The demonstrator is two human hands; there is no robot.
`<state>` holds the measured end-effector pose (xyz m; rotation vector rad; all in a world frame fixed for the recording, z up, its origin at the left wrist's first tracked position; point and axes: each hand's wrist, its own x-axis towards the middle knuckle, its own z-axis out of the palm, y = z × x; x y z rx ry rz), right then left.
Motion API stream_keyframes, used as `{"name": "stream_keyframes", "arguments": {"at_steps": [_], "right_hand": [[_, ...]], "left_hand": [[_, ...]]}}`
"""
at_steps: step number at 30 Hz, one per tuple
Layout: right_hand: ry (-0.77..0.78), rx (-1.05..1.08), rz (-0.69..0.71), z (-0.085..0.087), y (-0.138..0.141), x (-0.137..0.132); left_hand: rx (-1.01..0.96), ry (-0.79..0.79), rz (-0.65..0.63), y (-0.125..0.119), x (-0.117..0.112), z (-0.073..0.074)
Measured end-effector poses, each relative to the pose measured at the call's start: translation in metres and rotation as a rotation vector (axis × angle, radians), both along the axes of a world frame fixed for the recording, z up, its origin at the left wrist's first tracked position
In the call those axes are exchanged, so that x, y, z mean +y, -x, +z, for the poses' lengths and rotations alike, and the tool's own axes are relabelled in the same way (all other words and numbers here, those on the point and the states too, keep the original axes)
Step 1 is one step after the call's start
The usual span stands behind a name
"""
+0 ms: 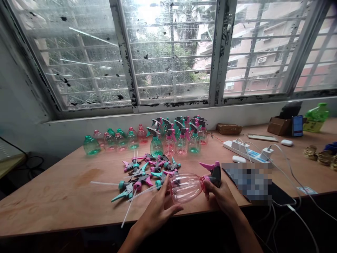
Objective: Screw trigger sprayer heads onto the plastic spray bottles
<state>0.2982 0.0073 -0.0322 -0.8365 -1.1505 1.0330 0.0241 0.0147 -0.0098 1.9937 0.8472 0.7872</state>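
A clear pink spray bottle [186,189] lies on its side in the air above the table's front edge, its base to the left. My left hand [159,207] cups the base, with the thumb below and the fingers behind it. At the neck, my right hand [219,196] is closed round the collar of the black-and-pink trigger head [216,173]. Beyond my left hand lies a pile of loose trigger heads [137,186], pink, teal and black, with white dip tubes. Part of that pile is hidden behind the bottle and hand.
Several bottles without heads [116,138] stand at the back left, beside a cluster of bottles with heads [181,142]. To the right are a power strip [247,153] with cables, a phone [281,191], a cardboard box [279,124] and a brown packet [229,129].
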Motion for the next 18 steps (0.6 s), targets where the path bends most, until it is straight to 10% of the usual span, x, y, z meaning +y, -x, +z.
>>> {"name": "stream_keyframes", "arguments": {"at_steps": [18], "right_hand": [[-0.001, -0.040, -0.009, 0.0037, -0.0001, -0.0014]], "left_hand": [[0.036, -0.079, 0.051, -0.0028, -0.0006, 0.0003]]}}
